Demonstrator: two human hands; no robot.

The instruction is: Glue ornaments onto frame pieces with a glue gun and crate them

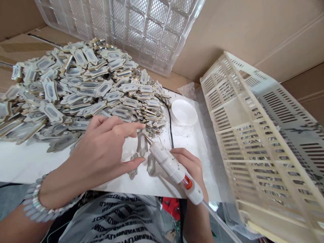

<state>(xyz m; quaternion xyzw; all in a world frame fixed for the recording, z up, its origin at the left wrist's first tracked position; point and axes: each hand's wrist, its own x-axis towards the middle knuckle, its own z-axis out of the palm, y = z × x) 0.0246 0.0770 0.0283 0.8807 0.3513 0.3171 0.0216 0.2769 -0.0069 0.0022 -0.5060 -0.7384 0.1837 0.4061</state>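
Observation:
My right hand (193,165) is wrapped round a white hot glue gun (168,163) with an orange-red part, and a long glue stick (220,221) sticks out of its rear. The gun's metal nozzle tip is at a small grey ornate frame-shaped piece (142,144) on the white board. Over that piece, my left hand (105,148) has its index finger and thumb spread apart, with nothing clearly gripped between them. Two similar grey pieces lie just below, one by the thumb (133,170) and another (151,164) partly under the gun.
A large heap of grey frame pieces with gold edges (83,84) covers the left and back. A clear compartment tray (152,30) leans behind it. A white bowl (184,113) and a black cable (169,118) are right of the heap. A cream slotted crate (243,135) stands farther right.

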